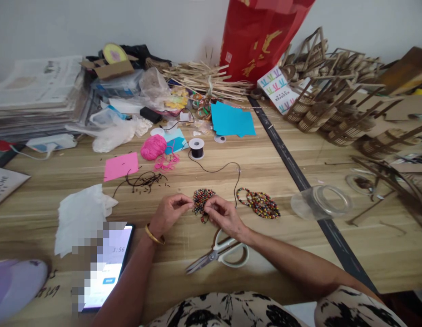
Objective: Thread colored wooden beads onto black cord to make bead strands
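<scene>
A small cluster of multicoloured beadwork sits between my two hands above the table. My left hand, with a gold bangle at its wrist, pinches at the beadwork's left edge. The fingertips of my right hand are closed at its lower right edge. A few beads dangle below on dark cord. Thin black cord runs from a white spool in a loop and passes behind my right hand. Strung beads lie coiled just right of that hand. White-handled scissors rest partly open beneath it.
Black cord scraps, pink yarn and a white tissue lie to the left. A lit phone is beside my left forearm. A clear plastic ring lies right. Miniature baskets and a red bag stand behind.
</scene>
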`<state>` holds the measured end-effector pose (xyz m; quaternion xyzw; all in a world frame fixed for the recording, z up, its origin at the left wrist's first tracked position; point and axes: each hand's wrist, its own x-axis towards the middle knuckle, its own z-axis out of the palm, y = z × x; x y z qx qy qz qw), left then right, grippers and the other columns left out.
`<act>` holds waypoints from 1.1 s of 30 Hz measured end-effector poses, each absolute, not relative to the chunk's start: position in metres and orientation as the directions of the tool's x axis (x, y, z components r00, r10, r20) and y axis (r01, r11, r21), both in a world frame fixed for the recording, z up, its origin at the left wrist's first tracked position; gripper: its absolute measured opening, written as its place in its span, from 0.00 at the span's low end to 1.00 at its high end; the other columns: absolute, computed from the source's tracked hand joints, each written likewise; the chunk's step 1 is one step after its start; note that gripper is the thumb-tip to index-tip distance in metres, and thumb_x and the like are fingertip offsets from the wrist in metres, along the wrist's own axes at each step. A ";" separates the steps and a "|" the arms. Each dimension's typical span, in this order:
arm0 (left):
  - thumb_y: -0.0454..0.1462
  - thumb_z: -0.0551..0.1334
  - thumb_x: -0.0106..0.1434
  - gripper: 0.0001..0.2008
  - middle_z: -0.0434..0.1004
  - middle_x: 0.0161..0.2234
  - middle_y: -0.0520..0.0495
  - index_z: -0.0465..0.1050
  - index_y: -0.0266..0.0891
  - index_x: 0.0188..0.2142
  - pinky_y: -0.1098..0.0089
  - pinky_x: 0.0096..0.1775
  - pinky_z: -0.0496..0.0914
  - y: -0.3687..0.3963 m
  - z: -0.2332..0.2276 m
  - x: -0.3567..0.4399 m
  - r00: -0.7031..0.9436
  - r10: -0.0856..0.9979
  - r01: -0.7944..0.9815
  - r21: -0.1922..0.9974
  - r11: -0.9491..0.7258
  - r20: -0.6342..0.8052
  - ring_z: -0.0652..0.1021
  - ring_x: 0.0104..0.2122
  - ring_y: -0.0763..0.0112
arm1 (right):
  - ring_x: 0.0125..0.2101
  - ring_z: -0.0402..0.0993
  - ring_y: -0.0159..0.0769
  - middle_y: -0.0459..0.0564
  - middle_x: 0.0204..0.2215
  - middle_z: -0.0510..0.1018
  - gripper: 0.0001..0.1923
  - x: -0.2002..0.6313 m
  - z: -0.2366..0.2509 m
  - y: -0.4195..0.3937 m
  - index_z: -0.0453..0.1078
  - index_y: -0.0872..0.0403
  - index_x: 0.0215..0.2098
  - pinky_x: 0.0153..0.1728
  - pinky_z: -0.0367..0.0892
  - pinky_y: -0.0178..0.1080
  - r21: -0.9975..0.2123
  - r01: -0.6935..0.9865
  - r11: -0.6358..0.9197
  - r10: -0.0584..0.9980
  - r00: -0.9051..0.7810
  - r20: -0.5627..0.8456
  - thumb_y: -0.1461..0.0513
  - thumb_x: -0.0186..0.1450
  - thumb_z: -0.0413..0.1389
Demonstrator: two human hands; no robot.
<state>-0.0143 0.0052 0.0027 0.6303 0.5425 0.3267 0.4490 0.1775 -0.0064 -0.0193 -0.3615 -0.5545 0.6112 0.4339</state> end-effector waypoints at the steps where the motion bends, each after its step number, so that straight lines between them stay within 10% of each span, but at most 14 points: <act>1: 0.37 0.62 0.55 0.07 0.77 0.28 0.47 0.75 0.35 0.29 0.71 0.35 0.68 0.005 0.002 -0.015 0.208 0.976 0.440 0.897 -0.040 -0.058 0.74 0.29 0.70 | 0.17 0.55 0.23 0.41 0.18 0.63 0.11 0.177 -0.020 -0.006 0.64 0.57 0.30 0.17 0.53 0.28 -0.991 -0.130 -0.006 0.932 -0.359 0.042 0.56 0.61 0.56; 15: 0.33 0.61 0.57 0.04 0.74 0.30 0.46 0.75 0.37 0.30 0.69 0.38 0.66 0.004 -0.005 -0.011 0.428 0.904 0.668 0.672 -0.320 0.004 0.73 0.33 0.68 | 0.18 0.56 0.24 0.42 0.20 0.64 0.12 0.177 -0.018 -0.006 0.64 0.57 0.29 0.18 0.53 0.29 -0.992 -0.128 -0.005 0.929 -0.367 0.043 0.55 0.60 0.56; 33: 0.34 0.60 0.58 0.04 0.75 0.31 0.47 0.75 0.38 0.30 0.69 0.39 0.66 0.002 -0.004 -0.007 0.407 0.912 0.668 0.662 -0.339 0.057 0.73 0.34 0.68 | 0.19 0.56 0.24 0.42 0.19 0.63 0.13 0.177 -0.018 -0.006 0.64 0.57 0.30 0.18 0.52 0.28 -0.993 -0.118 -0.021 0.926 -0.376 0.025 0.54 0.60 0.56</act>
